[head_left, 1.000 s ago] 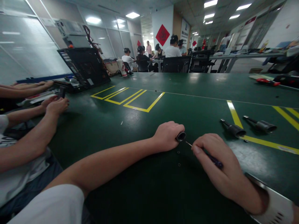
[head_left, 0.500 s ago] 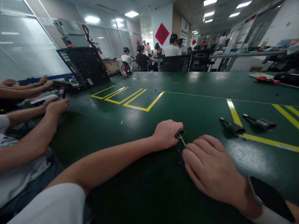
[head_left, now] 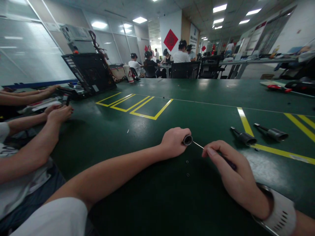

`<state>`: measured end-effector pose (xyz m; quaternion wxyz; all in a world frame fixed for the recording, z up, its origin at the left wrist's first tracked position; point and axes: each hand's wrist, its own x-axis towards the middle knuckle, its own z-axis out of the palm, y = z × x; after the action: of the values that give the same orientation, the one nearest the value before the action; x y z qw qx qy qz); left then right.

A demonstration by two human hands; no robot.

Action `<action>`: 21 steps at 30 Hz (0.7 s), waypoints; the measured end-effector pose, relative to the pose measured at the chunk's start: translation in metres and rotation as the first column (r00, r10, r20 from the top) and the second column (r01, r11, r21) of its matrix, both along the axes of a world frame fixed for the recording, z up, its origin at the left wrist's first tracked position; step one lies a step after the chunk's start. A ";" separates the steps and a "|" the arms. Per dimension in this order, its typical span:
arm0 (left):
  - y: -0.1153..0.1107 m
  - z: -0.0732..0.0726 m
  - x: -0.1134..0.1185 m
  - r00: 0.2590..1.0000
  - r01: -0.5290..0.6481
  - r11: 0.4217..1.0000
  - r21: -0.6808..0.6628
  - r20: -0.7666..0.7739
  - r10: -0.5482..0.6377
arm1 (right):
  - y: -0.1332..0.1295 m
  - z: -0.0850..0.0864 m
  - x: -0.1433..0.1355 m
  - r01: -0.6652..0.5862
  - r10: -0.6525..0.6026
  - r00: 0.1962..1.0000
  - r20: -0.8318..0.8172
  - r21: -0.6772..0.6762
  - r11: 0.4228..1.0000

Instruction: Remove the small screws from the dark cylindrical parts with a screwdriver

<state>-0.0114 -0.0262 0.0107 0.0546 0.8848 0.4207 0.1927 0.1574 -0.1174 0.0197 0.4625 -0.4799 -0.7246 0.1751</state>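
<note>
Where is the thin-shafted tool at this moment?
In the head view, right of centre, the thin-shafted tool is in the right hand, its tip at the open mouth of the cup-shaped metal part in the left hand.

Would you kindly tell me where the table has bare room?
Bare table lies beyond the left hand, between the yellow outlines and the dark sockets. Crowded: between left hand and right hand, and around the black case.

Smooth, glossy green tabletop [head_left: 147,131]; dark, dull metal-looking cups [head_left: 277,134] with rough sides.
</note>
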 end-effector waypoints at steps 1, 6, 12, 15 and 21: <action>0.000 0.000 0.000 1.000 -0.008 1.000 0.004 0.012 0.008 | -0.001 0.000 -0.001 -0.007 0.007 1.000 -0.003 0.025 1.000; 0.000 -0.001 0.000 0.999 -0.012 1.000 0.025 0.040 0.011 | -0.007 0.003 -0.006 -0.062 0.058 0.998 0.035 0.112 0.992; 0.001 -0.002 -0.002 0.998 -0.005 1.000 0.024 0.070 0.003 | -0.006 0.002 -0.007 -0.017 0.014 0.998 -0.063 -0.037 0.999; 0.001 -0.003 -0.002 0.998 0.021 0.999 0.037 0.057 -0.023 | -0.004 0.001 -0.005 0.009 -0.018 0.992 -0.121 -0.073 0.997; 0.003 -0.005 -0.002 0.995 0.061 0.996 0.070 0.074 -0.066 | 0.003 -0.002 -0.002 -0.052 -0.045 0.939 -0.341 -0.270 0.961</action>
<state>-0.0139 -0.0235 0.0055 0.0468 0.8910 0.3834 0.2386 0.1553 -0.1145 0.0173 0.5103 -0.5002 -0.6022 0.3561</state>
